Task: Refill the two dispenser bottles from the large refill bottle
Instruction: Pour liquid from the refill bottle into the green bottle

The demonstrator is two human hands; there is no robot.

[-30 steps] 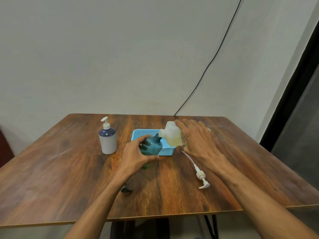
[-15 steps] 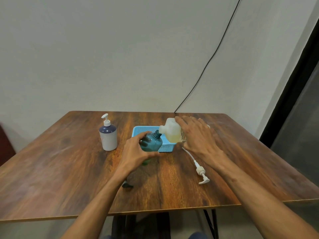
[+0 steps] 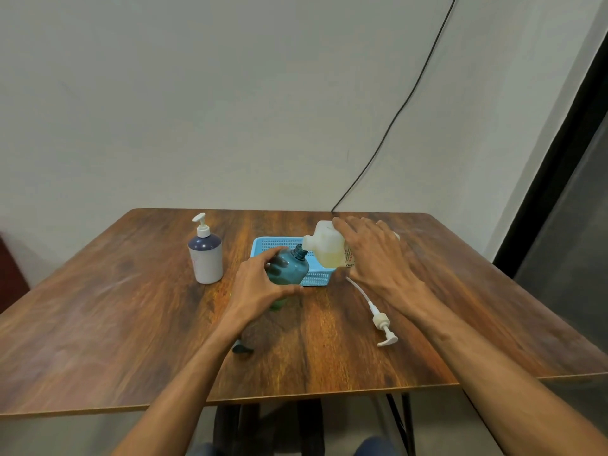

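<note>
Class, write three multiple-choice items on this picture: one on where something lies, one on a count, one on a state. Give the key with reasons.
1. Where does the loose white pump head with its tube lie?
A. in the blue basket
B. on the wooden table, right of the basket
C. on the teal bottle

2. How many bottles show?
A. two
B. three
C. four

3. The teal plastic bottle is
A. open-necked, held by the left hand
B. capped
C. lying flat

Key: B, it rests on bare wood; B, teal bottle, white-and-navy pump bottle, pale refill bottle tipped by the right hand; A, its pump is off.
</note>
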